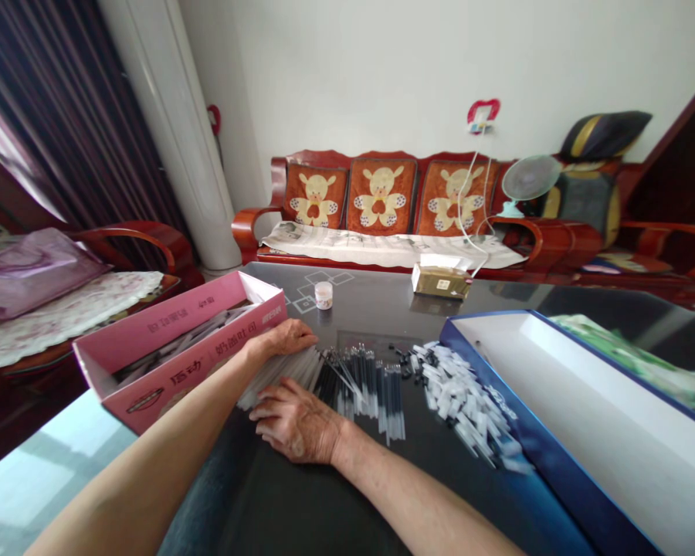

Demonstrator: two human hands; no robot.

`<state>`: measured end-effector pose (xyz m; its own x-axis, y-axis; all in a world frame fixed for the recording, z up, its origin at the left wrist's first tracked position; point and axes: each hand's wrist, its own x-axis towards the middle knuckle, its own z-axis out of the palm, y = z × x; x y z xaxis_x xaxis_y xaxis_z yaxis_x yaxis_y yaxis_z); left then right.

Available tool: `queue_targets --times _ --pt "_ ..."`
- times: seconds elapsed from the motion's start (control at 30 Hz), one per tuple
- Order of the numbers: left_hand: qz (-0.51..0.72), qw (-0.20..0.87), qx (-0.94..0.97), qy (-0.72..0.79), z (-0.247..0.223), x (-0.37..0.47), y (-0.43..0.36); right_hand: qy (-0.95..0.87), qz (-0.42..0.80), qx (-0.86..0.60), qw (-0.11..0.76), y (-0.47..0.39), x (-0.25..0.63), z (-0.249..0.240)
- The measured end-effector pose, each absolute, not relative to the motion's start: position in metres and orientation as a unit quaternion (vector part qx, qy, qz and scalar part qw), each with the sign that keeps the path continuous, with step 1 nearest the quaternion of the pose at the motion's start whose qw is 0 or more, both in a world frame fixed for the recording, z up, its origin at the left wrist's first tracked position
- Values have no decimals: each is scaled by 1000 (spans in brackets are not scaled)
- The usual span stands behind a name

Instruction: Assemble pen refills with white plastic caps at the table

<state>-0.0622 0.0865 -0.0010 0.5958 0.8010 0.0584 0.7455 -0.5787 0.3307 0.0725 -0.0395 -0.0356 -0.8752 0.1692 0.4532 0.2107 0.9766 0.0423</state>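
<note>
Many pale translucent tubes (pixel 283 372) lie side by side on the dark glossy table between my hands. My left hand (pixel 289 337) rests at their far end, its fingers bent together over the tips; what it grips, if anything, is hidden. At their near end lies my right hand (pixel 294 421), palm down with the fingers a little apart, touching the tubes. Just right of them is a row of dark-tipped pen refills (pixel 371 386), some lying crosswise. Farther right a loose pile of short white caps (pixel 469 398) is spread beside small black pieces (pixel 412 361).
A pink box (pixel 179 363) holding more thin sticks stands on the left. On the right is a large blue box (pixel 533 425) with a white inside, a green packet (pixel 631 359) behind it. A small jar (pixel 323 295) and a tissue box (pixel 442 279) stand farther back.
</note>
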Motion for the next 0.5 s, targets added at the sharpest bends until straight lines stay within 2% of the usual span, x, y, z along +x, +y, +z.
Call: queue_targets --times 0.5 --pt "117 176 864 458 5 -53 93 -962 -19 -99 253 -22 86 -36"
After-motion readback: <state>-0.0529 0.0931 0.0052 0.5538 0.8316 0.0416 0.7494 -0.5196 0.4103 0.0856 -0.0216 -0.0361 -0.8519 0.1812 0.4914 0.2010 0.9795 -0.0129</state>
